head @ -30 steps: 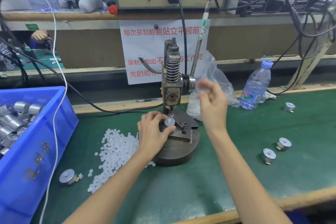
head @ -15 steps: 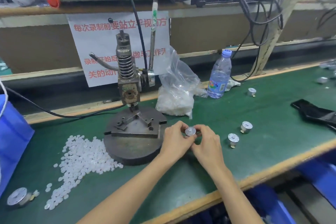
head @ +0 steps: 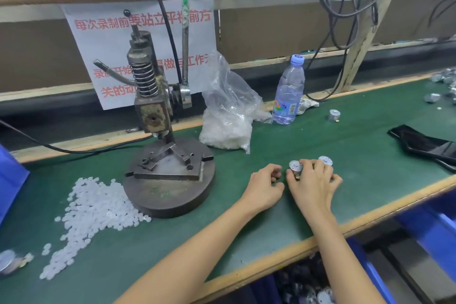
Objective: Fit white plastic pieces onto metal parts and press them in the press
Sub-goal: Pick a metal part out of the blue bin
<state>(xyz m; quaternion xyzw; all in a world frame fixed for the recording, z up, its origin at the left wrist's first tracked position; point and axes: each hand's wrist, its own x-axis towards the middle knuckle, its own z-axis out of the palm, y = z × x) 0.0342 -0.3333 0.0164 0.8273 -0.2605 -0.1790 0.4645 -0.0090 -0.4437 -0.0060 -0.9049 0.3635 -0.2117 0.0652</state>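
Metal part point(head: 295, 166) is near the desk point(head: 357, 145) front, right of the press point(head: 158, 131), pinched by right grip point(head: 313, 184). Left grip point(head: 265, 185) is curled beside it, contents unclear. Press bed is empty. White pieces point(head: 93, 212) lie heaped, so much pressing likely remains.

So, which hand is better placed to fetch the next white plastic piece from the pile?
Left. The left hand looks empty and lies nearer the white pile, past the press; the right hand grips a metal part.
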